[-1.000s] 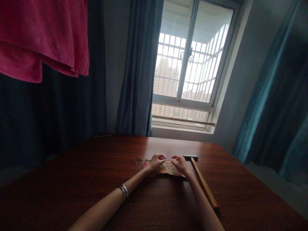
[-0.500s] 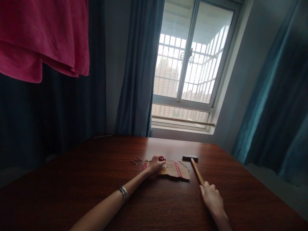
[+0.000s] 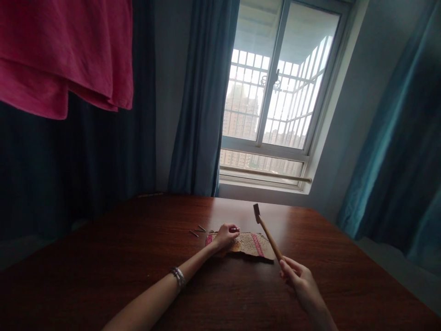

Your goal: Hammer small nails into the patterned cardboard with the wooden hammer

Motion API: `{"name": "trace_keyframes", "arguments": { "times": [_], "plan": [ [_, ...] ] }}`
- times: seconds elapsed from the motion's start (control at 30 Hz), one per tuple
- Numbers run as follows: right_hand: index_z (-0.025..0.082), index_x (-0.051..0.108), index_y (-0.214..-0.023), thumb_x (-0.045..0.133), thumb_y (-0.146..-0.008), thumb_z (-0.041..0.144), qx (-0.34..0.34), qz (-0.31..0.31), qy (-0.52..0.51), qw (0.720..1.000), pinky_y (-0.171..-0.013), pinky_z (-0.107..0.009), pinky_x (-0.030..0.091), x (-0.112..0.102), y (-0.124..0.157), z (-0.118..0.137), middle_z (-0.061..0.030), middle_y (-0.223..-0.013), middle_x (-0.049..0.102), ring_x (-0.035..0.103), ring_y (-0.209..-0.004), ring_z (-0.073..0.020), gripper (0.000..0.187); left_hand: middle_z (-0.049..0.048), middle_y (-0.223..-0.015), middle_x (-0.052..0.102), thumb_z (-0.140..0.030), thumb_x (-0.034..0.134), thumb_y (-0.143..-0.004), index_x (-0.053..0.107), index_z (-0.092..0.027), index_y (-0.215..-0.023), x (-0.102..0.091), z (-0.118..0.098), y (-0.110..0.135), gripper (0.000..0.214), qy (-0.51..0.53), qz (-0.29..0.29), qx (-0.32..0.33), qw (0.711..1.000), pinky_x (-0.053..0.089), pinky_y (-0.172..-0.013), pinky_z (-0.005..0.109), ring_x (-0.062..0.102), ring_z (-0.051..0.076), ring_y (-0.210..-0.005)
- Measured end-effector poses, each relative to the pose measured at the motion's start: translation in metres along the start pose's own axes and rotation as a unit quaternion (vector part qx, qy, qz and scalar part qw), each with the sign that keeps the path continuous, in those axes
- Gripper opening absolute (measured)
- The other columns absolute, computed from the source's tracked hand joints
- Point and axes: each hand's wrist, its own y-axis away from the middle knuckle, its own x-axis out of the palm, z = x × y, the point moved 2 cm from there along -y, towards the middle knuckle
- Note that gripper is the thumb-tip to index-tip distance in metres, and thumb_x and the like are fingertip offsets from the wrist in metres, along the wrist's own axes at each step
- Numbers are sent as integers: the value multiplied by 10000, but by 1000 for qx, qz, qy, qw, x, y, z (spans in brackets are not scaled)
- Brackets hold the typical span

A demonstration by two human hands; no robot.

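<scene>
My right hand [image 3: 299,280] is closed around the wooden handle of a hammer [image 3: 267,232], whose dark head is raised off the table and points up towards the window. A flat piece of brown cardboard with pink stripes and many small holes [image 3: 250,243] lies on the dark wooden table [image 3: 103,276]. My left hand [image 3: 225,235] rests on its left part, fingers pinched on a small thin thing with a reddish tip that I cannot name. A bracelet sits on my left wrist.
A few loose nails [image 3: 197,231] lie on the table just left of the cardboard. A window with blue curtains [image 3: 200,115] is beyond the far table edge. A pink cloth [image 3: 65,50] hangs at the upper left.
My right hand left the cardboard, went to the hammer's handle lying on the table, gripped it and lifted the head up. My left hand stayed in place on the cardboard.
</scene>
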Motion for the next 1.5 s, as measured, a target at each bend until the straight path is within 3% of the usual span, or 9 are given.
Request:
{"name": "trace_keyframes", "arguments": {
  "times": [0.13, 0.27, 0.53, 1.07, 1.5],
  "plan": [
    [144, 564, -793, 667, -597, 520, 37, 88, -67, 993, -299, -147, 159, 17, 17, 17, 58, -524, 458, 276, -301, 4, 437, 58, -775, 673, -292, 572, -645, 645, -108, -761, -1, -3, 1, 229, -15, 0, -1, 1000, 448, -673, 245, 606, 175, -748],
    [155, 547, -798, 654, -628, 507, 53, 127, -87, 987, -281, -130, 150, 26, 24, 18, 58, -539, 464, 268, -289, 15, 406, 51, -745, 668, -306, 562, -657, 648, -111, -761, -2, -3, 0, 237, -35, 6, 6, 999, 437, -643, 236, 600, 171, -724],
    [165, 504, -788, 637, -642, 514, 65, 128, -78, 987, -271, -123, 150, 32, 22, 11, 62, -550, 461, 280, -293, 11, 401, 57, -763, 675, -302, 574, -641, 654, -118, -750, 0, 5, -2, 228, -37, 3, -3, 999, 439, -658, 241, 605, 174, -732],
    [173, 448, -725, 632, -658, 505, 69, 133, -90, 985, -277, -112, 136, 32, 25, 13, 63, -561, 471, 273, -295, 22, 385, 60, -752, 674, -306, 577, -638, 661, -113, -749, -4, -3, 1, 238, -59, 4, 1, 998, 435, -654, 236, 603, 175, -729],
    [167, 494, -745, 628, -656, 510, 56, 130, -87, 986, -276, -115, 161, 37, 29, 19, 63, -554, 467, 287, -297, 17, 379, 38, -752, 667, -308, 576, -645, 656, -138, -758, -3, -3, 1, 219, -73, 9, -16, 997, 424, -656, 231, 595, 174, -743]
  ]
}}
